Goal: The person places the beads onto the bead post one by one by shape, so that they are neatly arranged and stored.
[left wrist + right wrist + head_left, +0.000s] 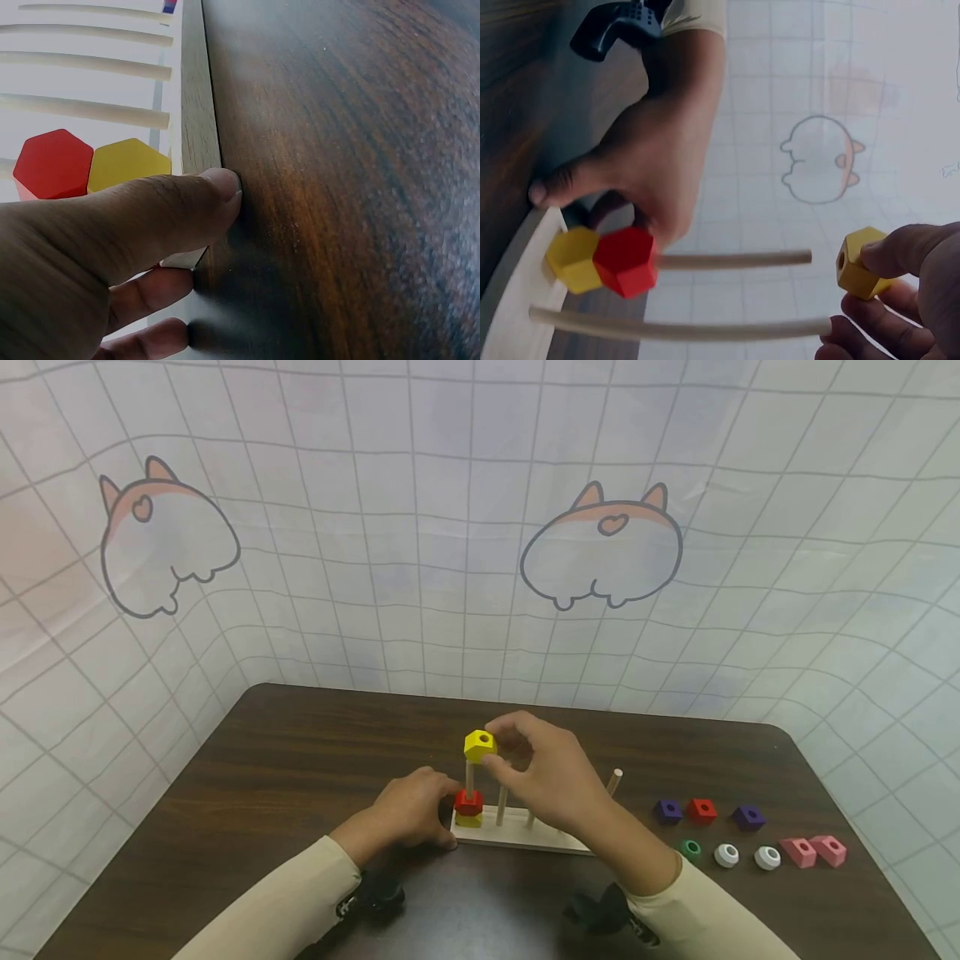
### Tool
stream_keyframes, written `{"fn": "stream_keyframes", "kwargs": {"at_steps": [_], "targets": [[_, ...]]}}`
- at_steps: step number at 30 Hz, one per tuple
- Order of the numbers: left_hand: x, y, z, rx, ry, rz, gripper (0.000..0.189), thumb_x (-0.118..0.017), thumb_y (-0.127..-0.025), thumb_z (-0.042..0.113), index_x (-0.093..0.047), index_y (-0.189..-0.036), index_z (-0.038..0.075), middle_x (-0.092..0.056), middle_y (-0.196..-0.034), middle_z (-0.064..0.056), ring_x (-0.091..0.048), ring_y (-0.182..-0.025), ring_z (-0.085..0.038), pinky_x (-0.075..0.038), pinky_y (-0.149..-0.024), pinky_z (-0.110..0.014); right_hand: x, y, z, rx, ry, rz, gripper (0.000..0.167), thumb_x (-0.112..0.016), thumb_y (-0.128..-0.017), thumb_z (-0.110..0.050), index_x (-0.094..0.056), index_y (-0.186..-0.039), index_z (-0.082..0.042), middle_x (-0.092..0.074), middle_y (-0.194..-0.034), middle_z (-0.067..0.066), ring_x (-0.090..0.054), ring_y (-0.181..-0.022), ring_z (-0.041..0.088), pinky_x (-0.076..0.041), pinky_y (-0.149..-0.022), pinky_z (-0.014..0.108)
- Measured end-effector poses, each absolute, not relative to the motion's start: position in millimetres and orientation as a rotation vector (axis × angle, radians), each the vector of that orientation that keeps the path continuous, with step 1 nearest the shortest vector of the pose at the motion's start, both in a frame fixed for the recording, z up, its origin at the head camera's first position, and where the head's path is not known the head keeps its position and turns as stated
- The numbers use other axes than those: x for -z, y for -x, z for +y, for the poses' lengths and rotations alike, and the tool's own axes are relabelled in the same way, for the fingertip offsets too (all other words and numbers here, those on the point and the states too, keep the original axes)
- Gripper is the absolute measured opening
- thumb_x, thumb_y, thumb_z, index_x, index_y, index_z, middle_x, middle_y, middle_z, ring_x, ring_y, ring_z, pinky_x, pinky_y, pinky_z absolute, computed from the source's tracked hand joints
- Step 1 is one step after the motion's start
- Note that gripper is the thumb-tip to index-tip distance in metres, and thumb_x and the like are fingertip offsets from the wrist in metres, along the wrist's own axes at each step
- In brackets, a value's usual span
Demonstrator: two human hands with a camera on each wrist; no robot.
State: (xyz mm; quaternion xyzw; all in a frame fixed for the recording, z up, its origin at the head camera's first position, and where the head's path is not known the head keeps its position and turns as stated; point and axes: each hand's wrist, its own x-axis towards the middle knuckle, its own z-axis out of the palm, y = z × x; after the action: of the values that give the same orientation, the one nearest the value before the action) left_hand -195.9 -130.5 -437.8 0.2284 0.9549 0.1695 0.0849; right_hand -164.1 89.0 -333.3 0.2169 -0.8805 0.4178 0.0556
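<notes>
The right hand [547, 777] pinches a yellow block [480, 745] between thumb and fingertips, holding it just above the tip of the leftmost peg [469, 775] of a pale wooden peg stand [517, 837]. In the right wrist view the block's hole faces the peg's end, with a small gap between them. Lower on that same peg sit a red block [468, 802] and, beneath it, another yellow one [468, 819], touching each other and the base.

The left hand [412, 814] rests on the dark counter [300, 760] at the stand's left end, fingers curled loosely, thumb [187, 202] pressed against the edge of the base (it grips nothing that I can make out).

To the right of the stand, well apart from both hands, lie two purple blocks [667, 811], a red one [702, 810], a green ring [690, 849], two white rings [726, 855] and two pink blocks [798, 851].
</notes>
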Motion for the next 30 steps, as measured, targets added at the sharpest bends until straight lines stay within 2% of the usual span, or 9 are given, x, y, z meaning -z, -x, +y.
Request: {"fn": "stream_keyframes", "kwargs": {"at_steps": [12, 21, 30], "targets": [[437.8, 196.5, -130.6, -0.525, -0.681, 2.832, 0.055, -0.097, -0.065, 0.033, -0.075, -0.114, 0.024, -0.07, -0.102, 0.01, -0.058, -0.101, -0.018, -0.052, -0.077, -0.051, 344.4, 162.2, 75.5, -1.275, -0.614, -2.667, 0.032, -0.08, -0.09, -0.017, -0.067, -0.119, -0.017, -0.071, -0.109, -0.006, -0.069, -0.094, 0.012, -0.056, -0.084, 0.039], [439.0, 197.1, -130.9, -0.515, -0.691, 2.84, 0.053, -0.097, -0.064, 0.033, -0.075, -0.111, 0.025, -0.07, -0.102, 0.009, -0.059, -0.102, -0.019, -0.053, -0.077, -0.051, 343.1, 159.2, 70.7, -1.177, -0.582, -2.735, 0.032, -0.078, -0.092, -0.019, -0.067, -0.122, -0.016, -0.07, -0.107, -0.007, -0.066, -0.094, 0.013, -0.053, -0.081, 0.036], [438.7, 196.9, -130.5, -0.511, -0.692, 2.842, 0.053, -0.097, -0.064, 0.033, -0.075, -0.111, 0.025, -0.07, -0.104, 0.009, -0.059, -0.105, -0.02, -0.053, -0.077, -0.052, 355.0, 153.5, 63.0, -1.123, -0.615, -2.679, 0.031, -0.073, -0.094, -0.013, -0.066, -0.123, -0.006, -0.069, -0.115, 0.005, -0.066, -0.105, 0.022, -0.053, -0.09, 0.041]]}}
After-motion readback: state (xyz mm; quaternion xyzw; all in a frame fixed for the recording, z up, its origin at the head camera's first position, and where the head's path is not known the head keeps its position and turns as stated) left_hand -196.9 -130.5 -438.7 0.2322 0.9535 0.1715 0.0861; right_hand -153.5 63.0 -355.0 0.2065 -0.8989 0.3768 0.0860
